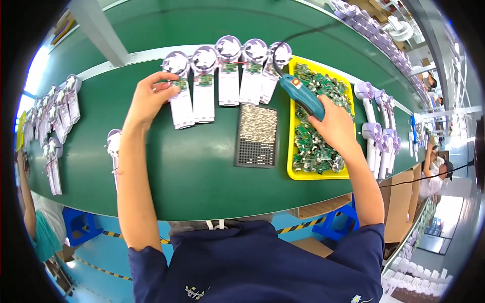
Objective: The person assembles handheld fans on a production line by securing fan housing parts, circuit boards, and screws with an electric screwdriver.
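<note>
My left hand (pixel 151 97) is closed at the leftmost of several white-and-lilac handheld fan shells (pixel 182 112), thumb and forefinger pinching a small green circuit board (pixel 181 85) there. The other shells stand in a row to its right, with boards and thin wires showing below their round heads. In my right hand (pixel 333 123) is a teal electric screwdriver (pixel 302 96), slanting up to the left over a yellow tray (pixel 290 169) of loose green boards. A black cable runs from its upper end. Its bit cannot be made out.
A black perforated block (pixel 256 136), partly filled with small pale pieces, lies left of the tray. More fan shells (pixel 373 131) stand right of it, others (pixel 60 108) at the far left. One shell (pixel 114 144) is partly behind my left forearm. Co-workers sit at both sides.
</note>
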Demonstrator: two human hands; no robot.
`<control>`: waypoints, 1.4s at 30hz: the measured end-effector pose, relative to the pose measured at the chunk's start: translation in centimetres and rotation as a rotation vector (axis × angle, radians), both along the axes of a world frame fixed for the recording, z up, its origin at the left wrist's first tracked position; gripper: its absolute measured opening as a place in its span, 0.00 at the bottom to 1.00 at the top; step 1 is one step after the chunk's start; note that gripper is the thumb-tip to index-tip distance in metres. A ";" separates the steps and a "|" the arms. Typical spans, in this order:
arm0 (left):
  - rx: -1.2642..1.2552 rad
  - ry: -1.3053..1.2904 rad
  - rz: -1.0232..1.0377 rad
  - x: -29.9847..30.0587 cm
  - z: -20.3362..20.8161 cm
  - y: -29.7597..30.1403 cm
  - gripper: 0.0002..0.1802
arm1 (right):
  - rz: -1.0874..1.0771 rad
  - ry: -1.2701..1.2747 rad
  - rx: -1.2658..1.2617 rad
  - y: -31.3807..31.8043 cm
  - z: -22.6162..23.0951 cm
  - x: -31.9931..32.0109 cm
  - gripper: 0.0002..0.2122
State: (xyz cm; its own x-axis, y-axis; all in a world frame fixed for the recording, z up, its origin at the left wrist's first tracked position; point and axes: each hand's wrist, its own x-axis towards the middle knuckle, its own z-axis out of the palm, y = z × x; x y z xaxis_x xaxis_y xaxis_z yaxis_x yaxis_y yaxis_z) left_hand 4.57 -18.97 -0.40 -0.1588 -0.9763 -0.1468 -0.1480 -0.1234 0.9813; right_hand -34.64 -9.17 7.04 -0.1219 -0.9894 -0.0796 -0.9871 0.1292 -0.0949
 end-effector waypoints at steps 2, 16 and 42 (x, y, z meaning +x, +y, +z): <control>-0.027 -0.001 -0.008 0.2 -0.1 0.1 0.15 | 0.043 0.021 -0.047 0.2 -0.4 0.0 0.18; -0.008 -0.024 0.063 0.5 0.2 -0.6 0.19 | 0.166 -0.438 -0.275 1.6 1.4 0.9 0.15; 0.013 0.385 -0.055 -5.7 2.9 20.9 0.23 | -0.126 -1.628 0.190 14.0 -4.0 13.4 0.22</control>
State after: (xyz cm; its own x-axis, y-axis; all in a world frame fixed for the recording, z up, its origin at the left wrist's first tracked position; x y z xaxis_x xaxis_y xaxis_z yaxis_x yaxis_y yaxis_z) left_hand -1.16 1.97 2.48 -0.2569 -0.9632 -0.0784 0.2237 -0.1381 0.9648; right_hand -21.19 4.81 3.04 0.1322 -0.9421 -0.3083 0.1467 0.3262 -0.9339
